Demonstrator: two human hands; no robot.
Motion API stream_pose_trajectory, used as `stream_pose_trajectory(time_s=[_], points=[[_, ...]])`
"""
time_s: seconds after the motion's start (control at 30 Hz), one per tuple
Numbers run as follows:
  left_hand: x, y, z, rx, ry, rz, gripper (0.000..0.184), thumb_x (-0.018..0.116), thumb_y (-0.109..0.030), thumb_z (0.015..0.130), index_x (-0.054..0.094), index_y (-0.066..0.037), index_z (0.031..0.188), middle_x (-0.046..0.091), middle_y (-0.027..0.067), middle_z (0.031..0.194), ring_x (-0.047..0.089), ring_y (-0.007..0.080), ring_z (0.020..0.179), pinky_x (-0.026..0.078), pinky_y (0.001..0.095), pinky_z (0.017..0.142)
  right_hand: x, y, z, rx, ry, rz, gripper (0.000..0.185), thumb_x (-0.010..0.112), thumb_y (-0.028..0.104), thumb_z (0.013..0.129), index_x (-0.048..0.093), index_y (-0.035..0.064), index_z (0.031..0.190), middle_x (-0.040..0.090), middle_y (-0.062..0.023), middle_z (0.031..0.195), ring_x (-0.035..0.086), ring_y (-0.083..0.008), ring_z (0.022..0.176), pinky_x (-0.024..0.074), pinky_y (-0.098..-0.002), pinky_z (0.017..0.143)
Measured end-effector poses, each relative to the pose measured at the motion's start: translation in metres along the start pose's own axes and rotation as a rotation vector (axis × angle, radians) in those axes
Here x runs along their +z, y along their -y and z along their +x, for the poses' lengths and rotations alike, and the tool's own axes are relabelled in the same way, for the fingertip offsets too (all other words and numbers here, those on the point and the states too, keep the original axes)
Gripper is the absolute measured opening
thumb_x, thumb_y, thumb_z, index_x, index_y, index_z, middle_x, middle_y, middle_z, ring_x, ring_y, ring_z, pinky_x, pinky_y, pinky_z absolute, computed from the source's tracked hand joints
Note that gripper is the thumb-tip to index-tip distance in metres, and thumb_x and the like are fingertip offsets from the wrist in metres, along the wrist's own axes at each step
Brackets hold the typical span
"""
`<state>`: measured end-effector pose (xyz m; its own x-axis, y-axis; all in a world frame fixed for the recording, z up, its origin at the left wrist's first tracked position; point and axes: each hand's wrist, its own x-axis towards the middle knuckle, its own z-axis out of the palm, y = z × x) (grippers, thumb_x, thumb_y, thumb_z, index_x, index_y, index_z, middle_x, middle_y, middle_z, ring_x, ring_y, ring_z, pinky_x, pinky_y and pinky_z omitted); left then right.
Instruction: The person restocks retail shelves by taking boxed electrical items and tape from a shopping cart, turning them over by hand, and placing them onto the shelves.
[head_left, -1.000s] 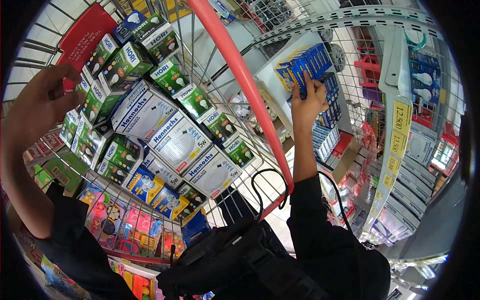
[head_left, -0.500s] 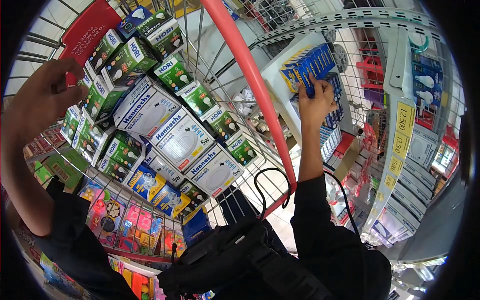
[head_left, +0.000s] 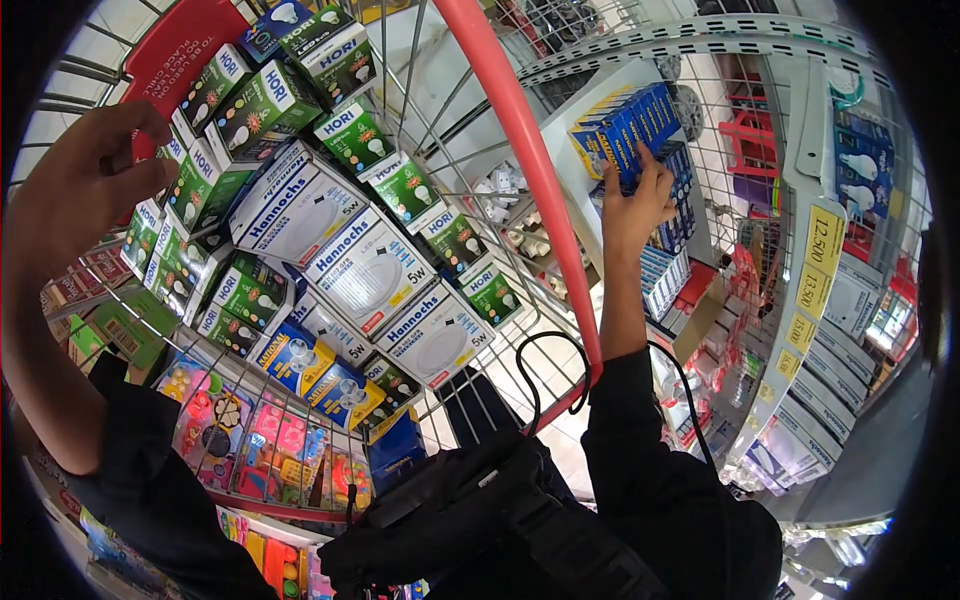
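Observation:
My right hand (head_left: 638, 205) reaches to a white shelf, thumb and index finger on the two sides of a small blue National box (head_left: 626, 168) at the near end of a row of blue-and-yellow boxes (head_left: 640, 115). Over the left side of the shopping cart hangs my left hand (head_left: 90, 185), its fingers curled but apart, holding nothing. Close to it are green-and-white HORI bulb boxes (head_left: 205, 185). White Hannochs lamp boxes (head_left: 365, 265) lie in the middle of the cart, with yellow-and-blue National boxes (head_left: 318, 375) below them.
The red cart handle (head_left: 520, 150) runs between the cart and the shelf (head_left: 570, 115). More blue boxes (head_left: 675, 190) stand below the row. Yellow price tags (head_left: 822, 240) line a shelf edge at right. Colourful toy packs (head_left: 285, 440) show through the cart wire. A black strap loops near the handle.
The blue box under my right hand now sits lined up against the row, and the fingers have spread a little on it. My left hand has barely moved. The view has shifted slightly.

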<state>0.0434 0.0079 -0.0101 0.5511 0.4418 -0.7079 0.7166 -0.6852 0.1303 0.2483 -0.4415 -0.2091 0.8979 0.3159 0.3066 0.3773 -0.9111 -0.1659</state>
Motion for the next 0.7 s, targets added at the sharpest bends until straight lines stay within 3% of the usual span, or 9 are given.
stream_pose_trajectory(time_s=[0.13, 0.33, 0.43, 0.53, 0.6, 0.67, 0.7], points=[[0.005, 0.008, 0.002, 0.015, -0.006, -0.095, 0.025, 0.066, -0.020, 0.096, 0.058, -0.009, 0.117, 0.046, 0.0017, 0.086, 0.044, 0.0098, 0.071, 0.043, 0.0297, 0.065, 0.001, 0.000, 0.003, -0.046, -0.001, 0.008, 0.053, 0.081, 0.025, 0.081, 0.064, 0.0191, 0.130, 0.058, -0.0051, 0.116, 0.056, -0.0219, 0.108, 0.0271, -0.0484, 0.096], [0.006, 0.009, 0.005, 0.043, -0.022, 0.014, 0.026, 0.068, -0.023, 0.095, 0.058, -0.011, 0.116, 0.048, 0.0022, 0.088, 0.045, 0.0103, 0.073, 0.044, 0.0314, 0.068, 0.005, 0.004, 0.002, -0.036, -0.017, -0.071, 0.046, 0.080, 0.026, 0.081, 0.068, 0.0233, 0.126, 0.057, -0.0035, 0.113, 0.054, -0.0207, 0.106, 0.0238, -0.0538, 0.100], [0.000, 0.007, 0.001, 0.101, -0.026, 0.123, 0.029, 0.070, -0.028, 0.095, 0.058, -0.011, 0.116, 0.050, 0.0032, 0.087, 0.045, 0.0107, 0.072, 0.045, 0.0313, 0.071, -0.001, 0.013, 0.001, -0.076, -0.078, -0.104, 0.045, 0.081, 0.024, 0.081, 0.069, 0.0170, 0.124, 0.060, -0.0050, 0.110, 0.056, -0.0220, 0.102, 0.0324, -0.0514, 0.098], [0.007, 0.018, 0.005, 0.093, -0.125, 0.121, 0.031, 0.071, -0.031, 0.094, 0.060, -0.011, 0.115, 0.056, 0.0058, 0.089, 0.052, 0.0115, 0.077, 0.047, 0.0305, 0.074, -0.027, 0.020, 0.013, -0.089, -0.087, 0.281, 0.041, 0.080, 0.020, 0.085, 0.069, 0.0076, 0.122, 0.065, -0.0075, 0.102, 0.060, -0.0238, 0.090, 0.0456, -0.0405, 0.089], [0.021, 0.051, 0.023, 0.296, -0.292, 0.421, 0.030, 0.071, -0.028, 0.093, 0.063, -0.012, 0.117, 0.062, 0.0090, 0.095, 0.061, 0.0135, 0.087, 0.049, 0.0314, 0.079, -0.062, 0.052, 0.016, 0.111, -0.092, 0.798, 0.031, 0.078, 0.017, 0.089, 0.068, 0.0011, 0.114, 0.068, -0.0090, 0.092, 0.059, -0.0241, 0.076, 0.0502, -0.0307, 0.075], [0.020, 0.086, 0.037, 0.447, -0.289, 0.441, 0.030, 0.071, -0.022, 0.092, 0.065, -0.011, 0.118, 0.067, 0.0120, 0.103, 0.067, 0.0164, 0.096, 0.052, 0.0333, 0.082, -0.114, 0.104, 0.015, -0.022, -0.213, 0.743, 0.018, 0.072, 0.016, 0.093, 0.068, 0.0017, 0.104, 0.067, -0.0081, 0.087, 0.059, -0.0212, 0.073, 0.0508, -0.0292, 0.072], [0.015, 0.096, 0.032, 0.442, -0.252, 0.380, 0.030, 0.071, -0.022, 0.091, 0.065, -0.011, 0.119, 0.067, 0.0122, 0.103, 0.066, 0.0167, 0.096, 0.052, 0.0334, 0.082, -0.136, 0.111, 0.016, -0.225, -0.122, 0.924, 0.014, 0.064, 0.016, 0.098, 0.065, 0.0023, 0.095, 0.065, -0.0088, 0.083, 0.059, -0.0213, 0.074, 0.0506, -0.0315, 0.073]])
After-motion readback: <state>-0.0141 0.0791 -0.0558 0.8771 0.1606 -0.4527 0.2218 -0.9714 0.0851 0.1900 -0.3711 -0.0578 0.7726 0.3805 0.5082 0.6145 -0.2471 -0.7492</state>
